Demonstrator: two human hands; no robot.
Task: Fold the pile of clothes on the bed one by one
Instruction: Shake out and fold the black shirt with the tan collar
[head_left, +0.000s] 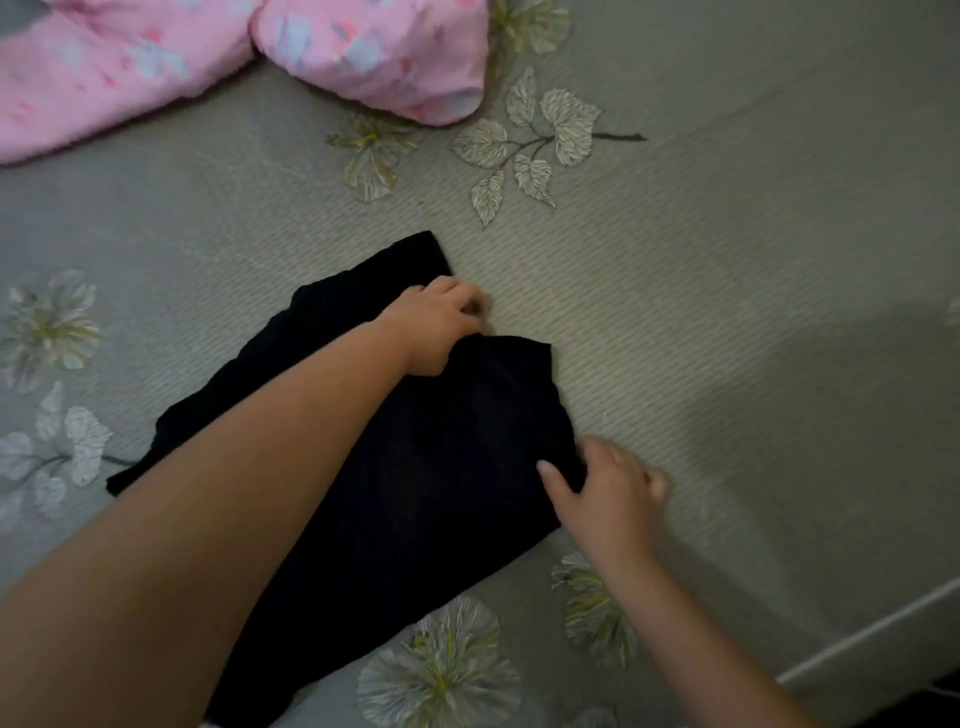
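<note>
Both hands, left hand (436, 325) and right hand (605, 486), pinch the black fabric garment's (415, 441) edge on the bed (727, 312); keep it taut, folding evenly.

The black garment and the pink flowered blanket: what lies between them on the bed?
In the head view, only bare grey bedsheet with printed leaves lies between the black garment and the pink flowered blanket.

Bed (727, 260) with grey leaf-print cover; black garment (441, 441) spread in the middle, pink blanket (208, 62) at far left.
</note>
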